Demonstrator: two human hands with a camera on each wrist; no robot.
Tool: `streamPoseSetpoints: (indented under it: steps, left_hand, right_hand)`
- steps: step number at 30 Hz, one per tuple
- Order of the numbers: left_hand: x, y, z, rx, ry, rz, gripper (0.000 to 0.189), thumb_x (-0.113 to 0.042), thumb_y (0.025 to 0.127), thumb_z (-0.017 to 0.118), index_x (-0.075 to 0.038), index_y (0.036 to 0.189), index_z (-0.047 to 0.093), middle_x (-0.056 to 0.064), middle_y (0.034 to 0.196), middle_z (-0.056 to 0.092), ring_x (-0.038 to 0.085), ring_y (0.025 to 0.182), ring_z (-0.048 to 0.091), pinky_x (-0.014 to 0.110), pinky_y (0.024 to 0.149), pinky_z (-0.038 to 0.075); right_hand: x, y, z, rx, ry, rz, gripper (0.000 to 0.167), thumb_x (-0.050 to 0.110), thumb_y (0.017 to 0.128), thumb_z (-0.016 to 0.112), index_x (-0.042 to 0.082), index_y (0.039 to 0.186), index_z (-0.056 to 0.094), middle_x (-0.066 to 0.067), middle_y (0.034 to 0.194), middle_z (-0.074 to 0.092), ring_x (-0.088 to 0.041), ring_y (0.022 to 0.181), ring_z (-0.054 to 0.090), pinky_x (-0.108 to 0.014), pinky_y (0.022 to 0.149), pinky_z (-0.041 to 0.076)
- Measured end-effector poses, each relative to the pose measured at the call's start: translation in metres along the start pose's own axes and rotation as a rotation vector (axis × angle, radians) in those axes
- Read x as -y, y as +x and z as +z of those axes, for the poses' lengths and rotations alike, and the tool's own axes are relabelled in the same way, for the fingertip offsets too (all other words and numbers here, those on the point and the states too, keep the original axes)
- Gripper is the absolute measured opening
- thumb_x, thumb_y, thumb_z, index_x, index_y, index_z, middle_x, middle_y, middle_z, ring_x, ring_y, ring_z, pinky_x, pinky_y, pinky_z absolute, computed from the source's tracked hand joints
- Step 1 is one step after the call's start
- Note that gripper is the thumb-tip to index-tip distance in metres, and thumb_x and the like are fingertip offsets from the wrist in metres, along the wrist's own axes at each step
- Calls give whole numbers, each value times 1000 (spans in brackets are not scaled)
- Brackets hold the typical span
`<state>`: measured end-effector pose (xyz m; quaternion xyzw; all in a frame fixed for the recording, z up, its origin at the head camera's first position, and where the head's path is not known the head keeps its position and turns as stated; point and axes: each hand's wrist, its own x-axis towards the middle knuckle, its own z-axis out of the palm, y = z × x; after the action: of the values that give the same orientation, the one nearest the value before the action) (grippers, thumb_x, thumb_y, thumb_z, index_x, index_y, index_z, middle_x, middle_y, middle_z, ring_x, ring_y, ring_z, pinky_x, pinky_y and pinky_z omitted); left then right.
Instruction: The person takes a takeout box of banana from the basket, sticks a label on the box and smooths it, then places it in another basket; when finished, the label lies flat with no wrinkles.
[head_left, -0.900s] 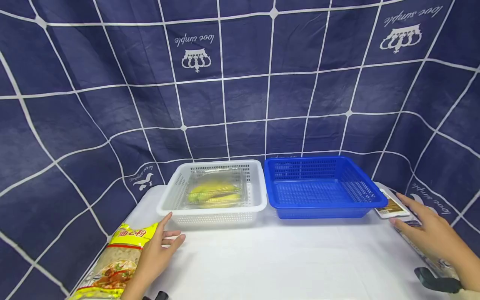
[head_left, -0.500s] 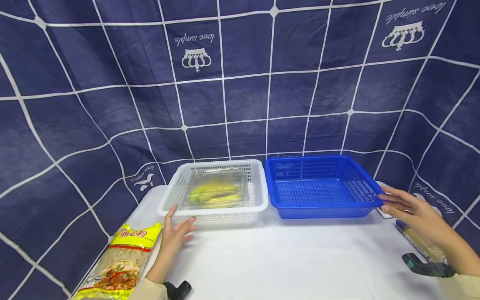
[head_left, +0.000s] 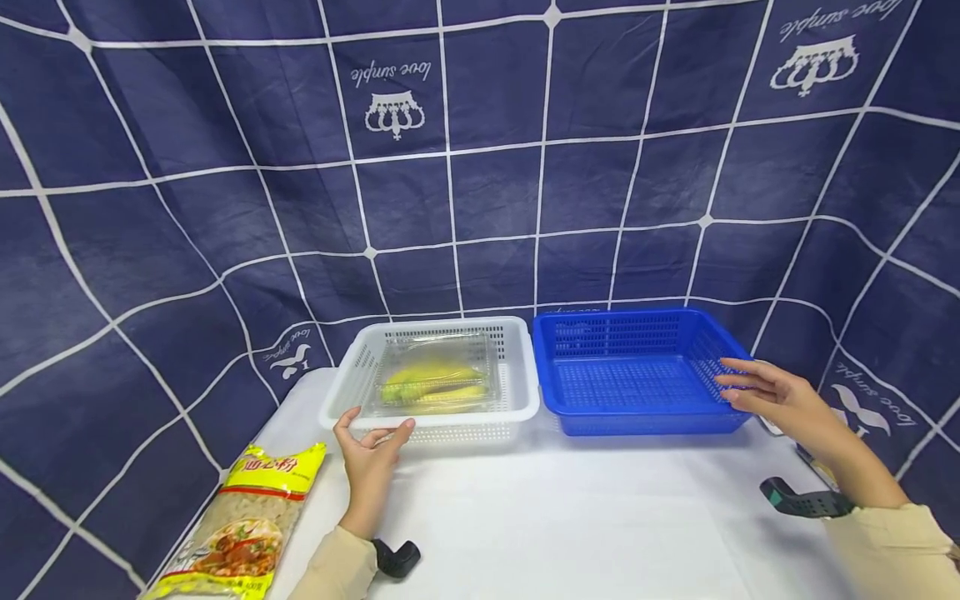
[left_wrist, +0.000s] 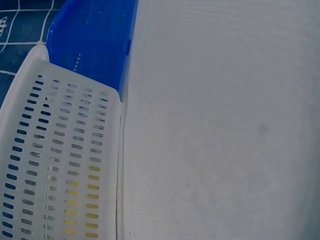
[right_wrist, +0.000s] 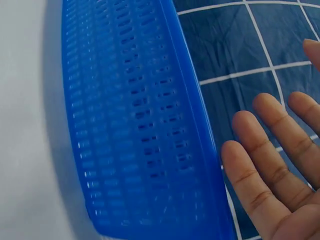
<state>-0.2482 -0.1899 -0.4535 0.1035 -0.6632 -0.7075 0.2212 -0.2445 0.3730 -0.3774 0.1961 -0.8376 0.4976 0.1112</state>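
Note:
My left hand (head_left: pixel 371 462) is at the front left of a white perforated plastic basket (head_left: pixel 480 417), thumb and fingers spread at its front rim. Whether they touch it I cannot tell. Inside the basket lies a clear plastic box (head_left: pixel 438 352) over yellow, banana-like fruit (head_left: pixel 427 379). My right hand (head_left: pixel 780 404) hovers by the right front corner of a blue perforated basket (head_left: pixel 645 423), fingers extended and apart. In the right wrist view its fingers (right_wrist: pixel 260 145) appear beside the blue rim, holding nothing. The left wrist view shows both baskets but no hand.
A yellow-and-clear food bag (head_left: pixel 243 517) lies at the table's left edge. Packets, one a flat white pack (head_left: pixel 771 427), are mostly hidden behind the right hand and forearm. A blue checked cloth (head_left: pixel 495 200) hangs behind the white table (head_left: pixel 570 517).
The left hand moves rightward from beside the food bag to the white basket's front rim. The right hand moves leftward from above the packets to the blue basket's corner. The baskets stay put.

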Motion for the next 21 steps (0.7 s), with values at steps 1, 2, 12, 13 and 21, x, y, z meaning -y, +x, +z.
streamPoseSetpoints:
  steps: [1, 2, 12, 13, 21]
  left_hand:
    - [0, -1, 1, -5, -3, 0, 87, -10, 92, 87, -17, 151, 25, -8, 80, 71, 14, 69, 65, 21, 59, 47]
    - [0, -1, 2, -8, -4, 0, 87, -10, 92, 88, -17, 151, 24, -7, 80, 71, 14, 69, 66, 21, 59, 48]
    - [2, 1, -4, 16, 5, -3, 88, -11, 92, 89, -16, 150, 23, -4, 83, 72, 17, 70, 75, 23, 68, 53]
    - [2, 1, -5, 17, 12, -3, 88, -11, 91, 89, -15, 150, 23, -4, 82, 72, 17, 69, 75, 23, 67, 53]
    - [0, 6, -6, 37, 62, 29, 73, -11, 91, 89, -5, 144, 38, -7, 81, 74, 16, 65, 74, 23, 63, 57]
  right_hand:
    - [2, 3, 1, 5, -10, 14, 51, 0, 106, 65, 37, 142, 62, 27, 122, 72, 10, 106, 69, -10, 83, 55]
    - [4, 6, 2, 12, -15, 26, 48, 2, 106, 66, 32, 143, 63, 27, 122, 72, 10, 106, 69, -11, 83, 55]
    - [5, 39, 24, 146, 251, 29, 50, -5, 107, 60, 37, 133, 64, 17, 124, 74, -4, 108, 74, -22, 90, 61]
    - [5, 43, 26, 163, 266, 44, 47, -4, 107, 60, 33, 135, 64, 16, 125, 74, -5, 109, 74, -23, 91, 61]
    - [18, 73, 46, 239, 248, 123, 57, 6, 109, 62, -16, 156, 39, 7, 129, 72, -8, 114, 72, -28, 96, 61]
